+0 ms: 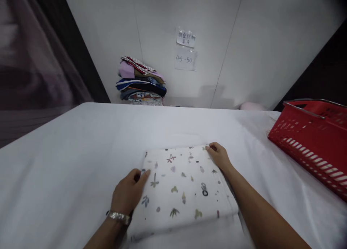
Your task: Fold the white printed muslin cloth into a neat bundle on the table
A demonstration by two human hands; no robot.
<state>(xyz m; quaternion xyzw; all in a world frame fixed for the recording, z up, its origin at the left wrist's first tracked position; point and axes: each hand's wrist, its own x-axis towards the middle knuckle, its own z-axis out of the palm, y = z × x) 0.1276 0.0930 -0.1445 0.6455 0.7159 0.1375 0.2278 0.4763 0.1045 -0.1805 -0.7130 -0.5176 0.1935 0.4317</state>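
A white cloth (180, 182) printed with small plants and shapes lies folded into a flat rectangle in front of me. My left hand (129, 191), with a metallic band at the wrist, grips its left edge, thumb on top and fingers curled at the side. At the far right corner, my right hand (219, 156) pinches the cloth between thumb and fingers. The fingertips of both hands are partly hidden by the fabric. Below the near fold, more plain white material shows.
A white-covered table (89, 144) spreads under the cloth. On the right stands a red plastic basket (311, 144) with metal handles. Beyond the far edge, a stack of folded fabrics (142, 80) rests against the wall, where paper signs (185, 59) hang. A curtain (35, 60) borders the left.
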